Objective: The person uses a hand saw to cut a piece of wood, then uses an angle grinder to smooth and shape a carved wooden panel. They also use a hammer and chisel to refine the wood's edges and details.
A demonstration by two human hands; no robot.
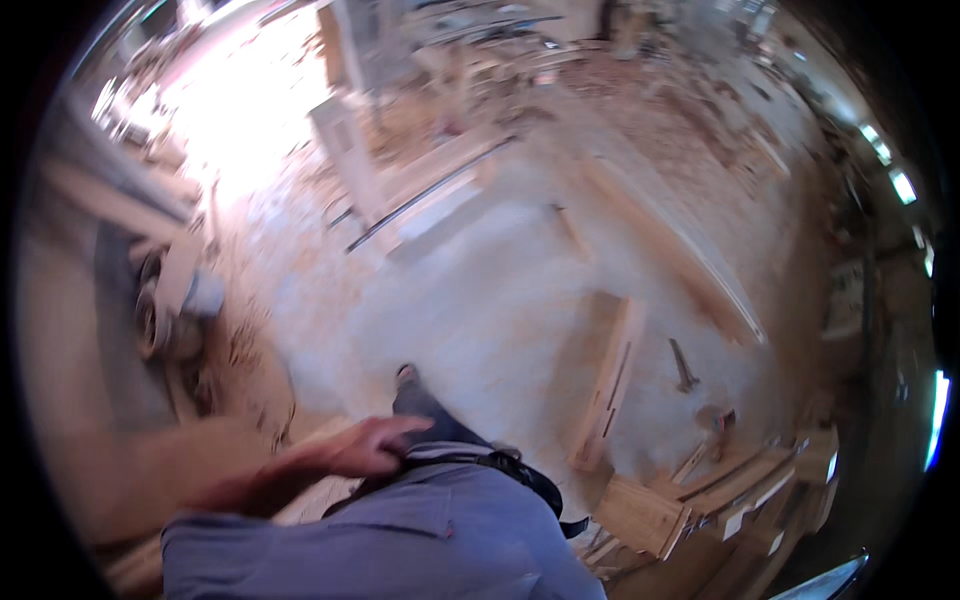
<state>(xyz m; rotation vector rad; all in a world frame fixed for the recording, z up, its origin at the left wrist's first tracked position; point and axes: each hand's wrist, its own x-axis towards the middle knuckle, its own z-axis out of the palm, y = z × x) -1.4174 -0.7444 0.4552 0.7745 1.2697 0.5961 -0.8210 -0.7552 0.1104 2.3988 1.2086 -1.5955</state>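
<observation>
My left hand [372,446] reaches in front of my waist, slightly blurred. Its index finger is stretched out and the others are loosely bent, with nothing seen in them. Beside it are my black belt [520,474] and dark trousers [432,410]. One shoe tip [405,371] shows on the dusty floor beyond. My right hand is out of the picture.
A slotted wooden beam [610,385] lies ahead to the right, near a hammer-like tool [683,365]. Stacked boards [645,512] are at the lower right. A long plank [680,245] and a wooden frame [430,185] lie farther off. Buckets [203,294] stand left.
</observation>
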